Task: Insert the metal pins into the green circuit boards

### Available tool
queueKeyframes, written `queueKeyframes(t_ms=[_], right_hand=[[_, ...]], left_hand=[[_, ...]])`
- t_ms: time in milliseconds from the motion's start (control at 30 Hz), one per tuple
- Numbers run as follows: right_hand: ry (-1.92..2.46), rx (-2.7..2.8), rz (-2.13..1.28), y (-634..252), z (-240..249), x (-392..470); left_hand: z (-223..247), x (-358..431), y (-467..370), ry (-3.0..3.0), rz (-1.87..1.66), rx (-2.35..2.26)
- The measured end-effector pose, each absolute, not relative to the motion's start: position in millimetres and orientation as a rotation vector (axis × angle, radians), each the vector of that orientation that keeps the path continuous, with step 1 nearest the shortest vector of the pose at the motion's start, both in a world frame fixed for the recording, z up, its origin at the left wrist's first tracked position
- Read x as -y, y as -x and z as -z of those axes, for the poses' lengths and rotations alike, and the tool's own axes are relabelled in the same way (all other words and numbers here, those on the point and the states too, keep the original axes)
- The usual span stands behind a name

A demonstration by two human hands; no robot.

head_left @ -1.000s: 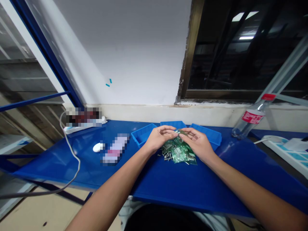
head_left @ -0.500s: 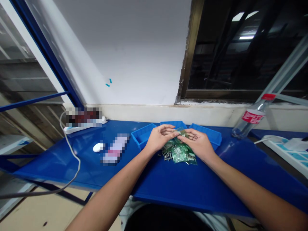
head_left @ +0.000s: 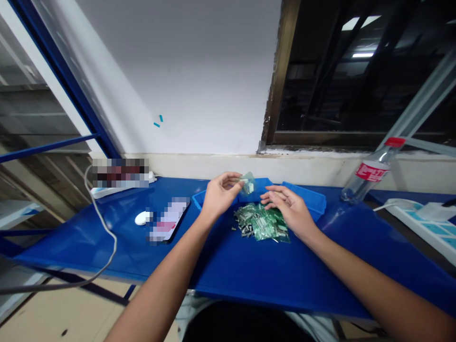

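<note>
A small clear greenish plastic bag (head_left: 248,184) with pale parts inside is pinched in my left hand (head_left: 223,192), raised in front of the middle blue bin (head_left: 264,184). My right hand (head_left: 287,204) hovers over the right side of the pile, fingers apart and holding nothing I can see. Below both hands lies a heap of similar small bags (head_left: 265,225) on the blue table. Loose dark screws (head_left: 247,231) sit at the heap's left edge. The left blue bin (head_left: 198,201) is partly covered by my left hand, the right blue bin (head_left: 317,202) by my right.
A clear bottle with a red cap (head_left: 368,172) stands at the back right, beside a power strip (head_left: 423,223). On the left are a phone (head_left: 169,221), a white oval object (head_left: 142,218) and another power strip (head_left: 121,184). A grey cable (head_left: 113,237) hangs over the table edge.
My hands have moved apart. The left one has lifted the small bag up and to the left, while my right hand has let go of it and opened.
</note>
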State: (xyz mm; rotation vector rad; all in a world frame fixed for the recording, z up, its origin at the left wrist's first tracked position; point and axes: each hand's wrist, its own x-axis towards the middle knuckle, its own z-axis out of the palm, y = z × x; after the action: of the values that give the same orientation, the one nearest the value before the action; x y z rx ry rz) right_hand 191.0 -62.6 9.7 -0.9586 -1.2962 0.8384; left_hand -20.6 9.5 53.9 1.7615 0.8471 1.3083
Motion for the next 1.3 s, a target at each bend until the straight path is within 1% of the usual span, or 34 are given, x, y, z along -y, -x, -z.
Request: queueKeyframes(t_ms=[200,333,467,600,667,900,1000,1167,1300], right_hand=[[1.000,1.342,-0.794,-188.2,-11.7,67.2],[0.998,1.408,-0.777,-188.1,-13.7,70.9],[1.061,1.571,-0.623,-187.3,-14.6,75.7],[1.079,1.858,-0.299,-184.0,-17.0,81.4],[1.048,1.935,-0.202,-182.7,-18.1,82.9],[1.069,1.927,-0.158,-184.9,-16.4,81.6],[1.071,1.939,-0.145,-185.3,-16.1,81.5],[1.053,2.051,-0.022,-184.0,-16.6,80.9],[1.058,2.167,0.096,-180.9,-16.9,81.6]], left_hand=[[-63.9,-23.0,56.1,-2.131,-1.386,-1.377],[-57.1,-28.7,65.2,-2.236,-1.148,-1.587],[-47.1,-34.6,65.8,-2.347,-0.869,-1.629],[-42.6,-37.6,66.5,-2.397,-0.820,-1.654],[-44.7,-37.5,68.1,-2.396,-0.823,-1.660],[-62.5,-35.7,76.6,-2.195,-1.030,-1.634],[-63.7,-36.0,77.6,-2.179,-1.009,-1.637],[-58.3,-34.5,73.8,-2.389,-0.845,-1.684],[-53.8,-30.1,68.3,-2.427,-0.857,-1.740]])
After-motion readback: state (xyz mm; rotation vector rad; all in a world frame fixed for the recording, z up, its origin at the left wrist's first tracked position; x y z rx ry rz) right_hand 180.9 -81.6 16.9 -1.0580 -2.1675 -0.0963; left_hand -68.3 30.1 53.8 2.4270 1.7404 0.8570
